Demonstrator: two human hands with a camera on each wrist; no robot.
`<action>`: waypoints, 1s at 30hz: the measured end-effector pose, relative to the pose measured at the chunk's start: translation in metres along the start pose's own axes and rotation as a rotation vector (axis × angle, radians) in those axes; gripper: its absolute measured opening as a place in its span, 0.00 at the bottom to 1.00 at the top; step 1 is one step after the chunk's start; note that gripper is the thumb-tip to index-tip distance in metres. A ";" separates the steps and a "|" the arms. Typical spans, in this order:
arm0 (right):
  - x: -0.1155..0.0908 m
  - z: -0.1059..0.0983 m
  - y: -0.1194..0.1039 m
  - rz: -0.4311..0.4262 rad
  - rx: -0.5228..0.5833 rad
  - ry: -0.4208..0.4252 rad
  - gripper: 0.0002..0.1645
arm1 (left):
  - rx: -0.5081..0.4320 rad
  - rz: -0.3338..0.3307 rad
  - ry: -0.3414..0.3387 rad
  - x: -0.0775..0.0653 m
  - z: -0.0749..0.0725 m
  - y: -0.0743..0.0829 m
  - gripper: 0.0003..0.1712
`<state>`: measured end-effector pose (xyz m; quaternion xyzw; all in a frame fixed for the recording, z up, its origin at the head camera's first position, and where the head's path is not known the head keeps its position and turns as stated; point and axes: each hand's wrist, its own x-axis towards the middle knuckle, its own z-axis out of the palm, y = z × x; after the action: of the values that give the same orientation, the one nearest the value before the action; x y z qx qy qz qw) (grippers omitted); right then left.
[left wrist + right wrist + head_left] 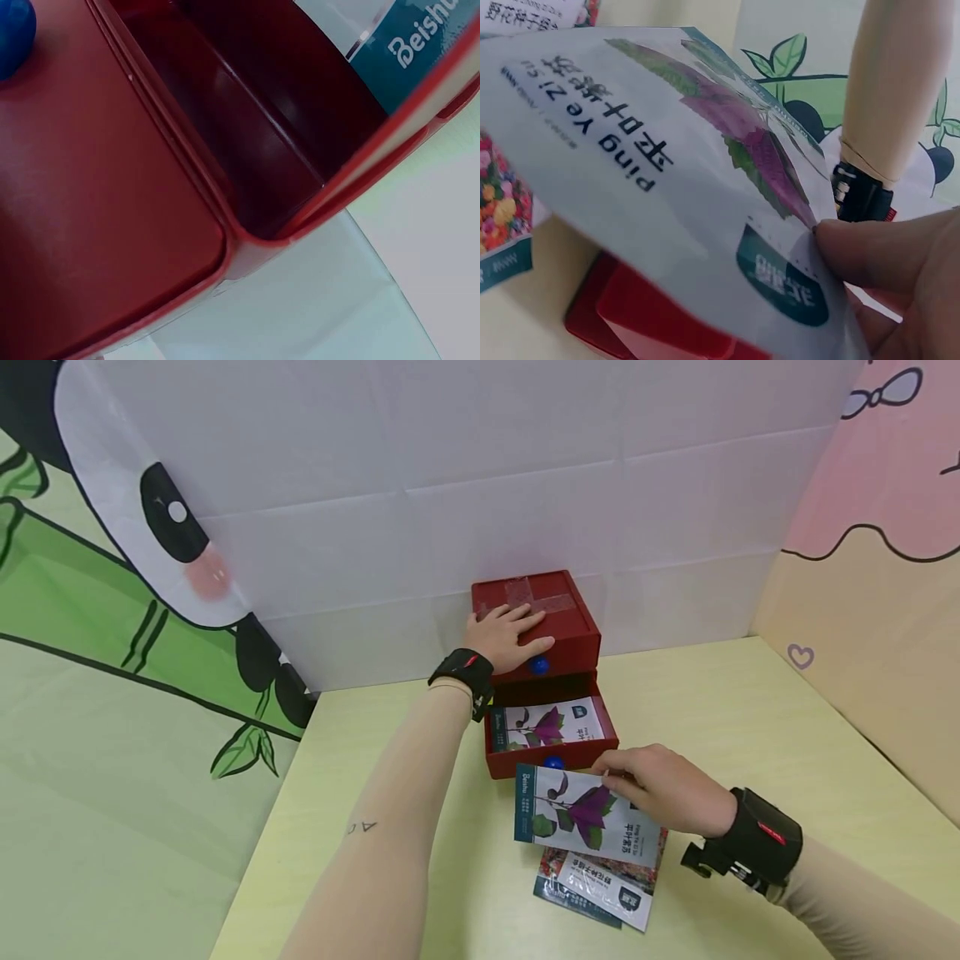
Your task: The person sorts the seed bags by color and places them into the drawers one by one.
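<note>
My left hand [510, 637] rests with spread fingers on top of a small red drawer box [558, 581] with clear tape on its lid. Its lower drawer [555, 758] is pulled out, and a seed packet [588, 720] with a purple leaf lies inside. Between thumb and fingers, my right hand [663, 785] pinches another purple-leaf seed packet [577, 818] by its edge, just in front of the drawer. In the right wrist view this packet [705, 165] covers much of the scene, and the thumb presses near its green logo.
Under the held packet, more seed packets [600, 889] with flower pictures lie overlapping on the pale yellow table [697, 710]. Blue knobs [538, 666] are on the drawer fronts. Behind the box hangs a printed cloth backdrop [450, 510].
</note>
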<state>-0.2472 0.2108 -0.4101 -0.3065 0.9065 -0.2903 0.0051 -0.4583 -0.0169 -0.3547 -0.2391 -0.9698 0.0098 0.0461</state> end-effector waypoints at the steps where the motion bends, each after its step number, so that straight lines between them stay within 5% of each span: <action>1: 0.000 -0.003 0.000 -0.010 -0.004 0.013 0.10 | 0.001 -0.001 -0.001 0.000 0.000 0.000 0.42; 30: 0.028 -0.077 -0.016 -0.214 -0.198 0.258 0.15 | -0.017 0.015 -0.013 0.001 0.000 -0.004 0.41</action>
<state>-0.2752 0.2252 -0.3325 -0.3605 0.8860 -0.2354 -0.1722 -0.4613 -0.0196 -0.3540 -0.2467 -0.9684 0.0034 0.0375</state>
